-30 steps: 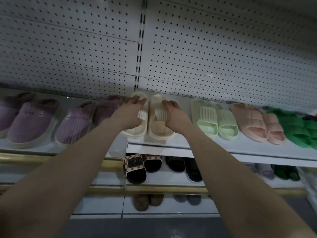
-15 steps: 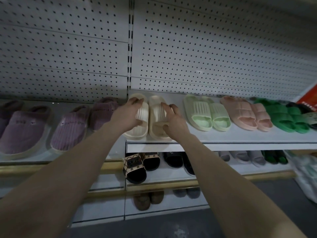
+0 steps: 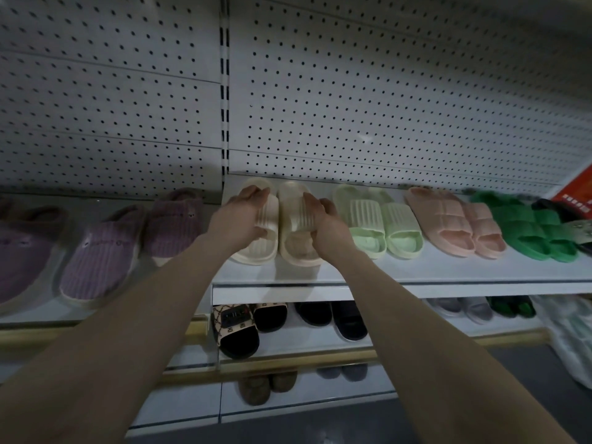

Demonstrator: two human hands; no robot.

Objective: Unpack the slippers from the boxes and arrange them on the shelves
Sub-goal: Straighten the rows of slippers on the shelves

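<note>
A pair of cream ribbed slide slippers lies on the white top shelf (image 3: pixel 416 272), toes toward the pegboard. My left hand (image 3: pixel 238 219) grips the strap of the left cream slipper (image 3: pixel 259 241), fingers over the top and thumb under the strap's front. My right hand (image 3: pixel 323 219) grips the strap of the right cream slipper (image 3: pixel 296 241) the same way. The two slippers sit side by side, touching. No box is in view.
Pale green (image 3: pixel 374 219), pink (image 3: pixel 455 222) and green (image 3: pixel 528 229) slides line the shelf to the right; purple fuzzy slippers (image 3: pixel 99 254) sit on the left shelf. Lower shelves hold black and patterned slides (image 3: pixel 235 328). A white plastic bag (image 3: pixel 573 341) lies at the right.
The view has shifted right and slightly nearer. Both hands stay on the cream slippers' straps; my right hand has slid a little to the slipper's right side.
</note>
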